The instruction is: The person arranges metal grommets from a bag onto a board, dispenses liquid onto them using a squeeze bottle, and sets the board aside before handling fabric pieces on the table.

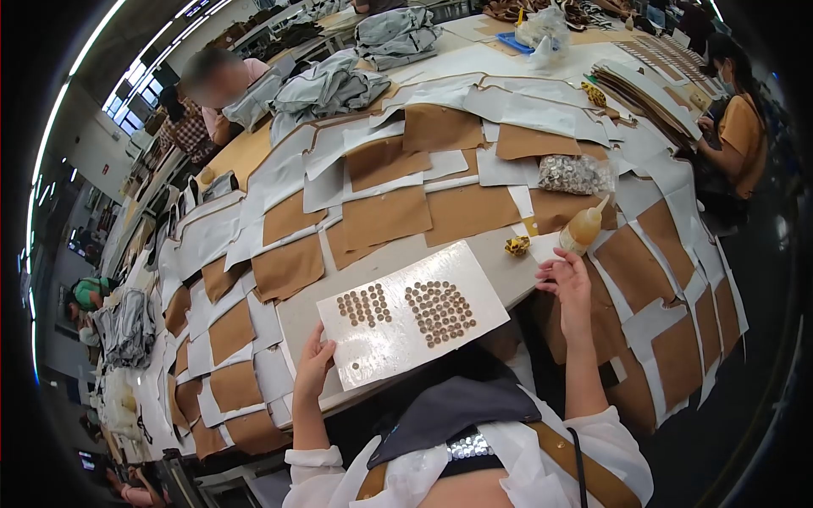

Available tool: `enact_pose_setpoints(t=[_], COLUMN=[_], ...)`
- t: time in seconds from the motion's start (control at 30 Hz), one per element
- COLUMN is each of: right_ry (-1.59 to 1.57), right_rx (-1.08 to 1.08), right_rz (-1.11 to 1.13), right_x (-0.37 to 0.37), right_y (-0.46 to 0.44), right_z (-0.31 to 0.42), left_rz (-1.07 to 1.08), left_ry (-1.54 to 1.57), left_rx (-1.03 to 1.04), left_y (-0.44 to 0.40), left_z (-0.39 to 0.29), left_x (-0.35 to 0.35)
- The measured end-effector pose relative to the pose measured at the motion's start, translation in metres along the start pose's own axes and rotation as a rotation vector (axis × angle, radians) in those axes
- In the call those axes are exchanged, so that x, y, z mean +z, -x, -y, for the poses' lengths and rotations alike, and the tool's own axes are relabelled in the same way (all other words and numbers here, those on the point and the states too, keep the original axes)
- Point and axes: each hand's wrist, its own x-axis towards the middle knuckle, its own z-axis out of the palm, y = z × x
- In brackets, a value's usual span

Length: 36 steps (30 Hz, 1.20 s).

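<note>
A white board (389, 339) carries rows of small round metallic pieces (439, 313) in two groups, with one lone piece near its lower left corner. My left hand (315, 360) grips the board's left edge, thumb on top. To the right, my right hand (566, 278) is raised off the board, palm up with fingers partly spread and nothing visibly held. Just above its fingertips stands a squeeze bottle (582, 227) with amber contents and a pointed nozzle. A small yellow and black object (517, 245) lies left of the bottle. Behind sits a clear bag of round pieces (577, 174).
Brown and white panels (385, 216) overlap across the curved table. Grey garments (326, 89) are piled at the back, near a blue tray (518, 42). One person (224, 89) is at the back left, another (735, 140) at the right beside stacked sheets (648, 102).
</note>
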Motion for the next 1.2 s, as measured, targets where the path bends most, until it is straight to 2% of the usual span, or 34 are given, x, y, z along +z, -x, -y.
enact_pose_setpoints(t=[0.07,0.1,0.2,0.23,0.33,0.43,0.57,0.63,0.7,0.8,0.83,0.93,1.03,1.13,1.17,1.2], right_ry=[0.508,0.696,1.180,1.222,1.231,1.232,1.092,0.966,0.962,0.281,0.281,0.436,0.825,1.141,1.253,1.350], right_rx=[-0.210,-0.208,-0.555,-0.438,-0.521,-0.604,-0.705,-0.660,-0.652,-0.100,-0.184,-0.472,-0.663,-0.675,-0.539,-0.663], right_rz=[-0.001,0.017,-0.059,0.021,-0.052,-0.101,-0.150,-0.156,-0.190,-0.272,-0.288,-0.286,-0.254,-0.051,0.008,0.017], right_x=[0.023,0.037,0.053,0.043,0.043,0.046,0.053,0.051,0.034,0.009,0.013,0.028,0.043,0.027,0.009,-0.002], right_y=[-0.012,-0.014,-0.038,-0.053,-0.070,-0.066,-0.059,-0.065,-0.083,-0.097,-0.097,-0.091,-0.086,-0.099,-0.096,-0.090], right_z=[0.000,0.009,-0.012,-0.024,-0.024,-0.026,-0.009,-0.013,-0.026,-0.038,-0.035,-0.028,-0.006,-0.012,-0.017,-0.013], left_rz=[0.037,0.043,0.038,0.032,0.026,-0.027,-0.029,-0.103,-0.106,-0.119,-0.119,-0.125,-0.146,-0.173,-0.211,-0.226], left_ry=[-0.030,-0.074,-0.095,-0.091,-0.225,-0.401,-0.432,-0.539,-0.455,-0.373,-0.355,-0.337,-0.289,-0.250,-0.299,-0.349], left_rx=[-0.003,0.008,0.050,0.046,0.120,0.311,0.227,0.256,0.209,0.195,0.201,0.197,0.234,0.296,0.312,0.339], left_y=[-0.008,-0.014,-0.032,-0.035,-0.044,-0.054,-0.057,-0.056,-0.049,-0.036,-0.035,-0.034,-0.037,-0.032,-0.026,-0.020], left_z=[0.004,0.003,0.002,-0.001,0.002,0.018,0.028,0.029,0.020,0.019,0.020,0.026,0.038,0.041,0.041,0.039], left_x=[0.005,0.010,0.025,0.031,0.037,0.039,0.025,0.024,0.026,0.026,0.027,0.023,0.019,0.021,0.020,0.023])
